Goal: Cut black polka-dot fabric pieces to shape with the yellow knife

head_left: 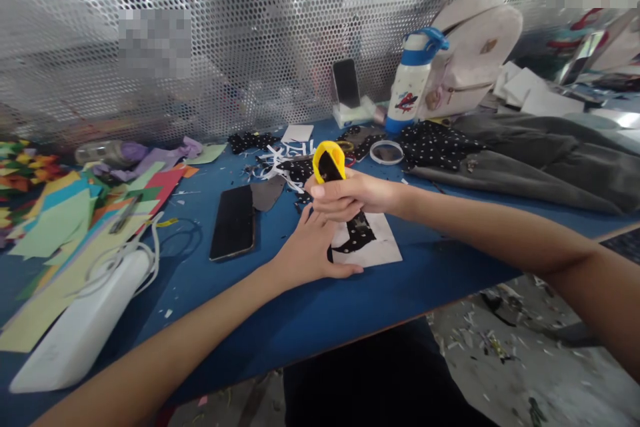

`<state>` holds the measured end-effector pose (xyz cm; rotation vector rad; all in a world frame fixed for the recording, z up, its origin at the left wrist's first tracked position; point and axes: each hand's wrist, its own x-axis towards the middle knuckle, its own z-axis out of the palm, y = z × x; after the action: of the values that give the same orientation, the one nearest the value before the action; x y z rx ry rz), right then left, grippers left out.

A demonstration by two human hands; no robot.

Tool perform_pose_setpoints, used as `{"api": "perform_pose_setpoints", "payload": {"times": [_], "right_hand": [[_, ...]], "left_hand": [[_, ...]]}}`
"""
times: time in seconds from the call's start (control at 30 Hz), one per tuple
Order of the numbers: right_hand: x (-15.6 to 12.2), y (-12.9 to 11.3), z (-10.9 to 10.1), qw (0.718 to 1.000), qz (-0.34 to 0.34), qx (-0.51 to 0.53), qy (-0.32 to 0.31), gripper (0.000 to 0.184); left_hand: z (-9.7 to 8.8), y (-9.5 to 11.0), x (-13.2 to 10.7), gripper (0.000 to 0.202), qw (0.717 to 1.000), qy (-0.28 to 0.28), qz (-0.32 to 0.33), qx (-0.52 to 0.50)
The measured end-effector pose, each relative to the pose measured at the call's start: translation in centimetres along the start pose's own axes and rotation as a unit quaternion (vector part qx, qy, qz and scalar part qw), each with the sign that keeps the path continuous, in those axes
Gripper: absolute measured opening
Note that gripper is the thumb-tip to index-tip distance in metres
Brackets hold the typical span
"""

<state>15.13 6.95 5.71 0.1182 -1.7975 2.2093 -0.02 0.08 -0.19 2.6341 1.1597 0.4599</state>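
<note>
My right hand is closed around the yellow handle of a pair of scissors, held upright above a white sheet on the blue table. A piece of black dotted fabric lies on that sheet, just under the hand. My left hand rests flat on the table with fingers spread, pressing the left edge of the sheet and fabric. The scissor blades are hidden behind my right hand.
A black phone lies left of my hands. A white power bank with cable and coloured paper sit at the left. A water bottle, a bag, more dotted fabric, a tape ring and grey cloth lie behind.
</note>
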Motion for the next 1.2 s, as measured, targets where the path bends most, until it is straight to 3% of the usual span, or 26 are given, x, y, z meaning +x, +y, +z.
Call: {"api": "perform_pose_setpoints", "payload": {"times": [0.43, 0.83, 1.2], "right_hand": [[1.0, 0.0, 1.4, 1.0, -0.001, -0.02, -0.004, 0.042], [0.9, 0.3, 0.7, 0.999, -0.026, 0.008, 0.024, 0.038], [0.4, -0.4, 0.6, 0.999, 0.013, -0.028, -0.016, 0.042]], "left_hand": [[0.2, -0.1, 0.0, 0.097, 1.0, -0.004, -0.017, -0.022], [0.2, 0.0, 0.0, 0.1, 1.0, 0.003, -0.006, -0.011], [0.1, 0.0, 0.0, 0.097, 1.0, -0.005, -0.006, -0.011]]}}
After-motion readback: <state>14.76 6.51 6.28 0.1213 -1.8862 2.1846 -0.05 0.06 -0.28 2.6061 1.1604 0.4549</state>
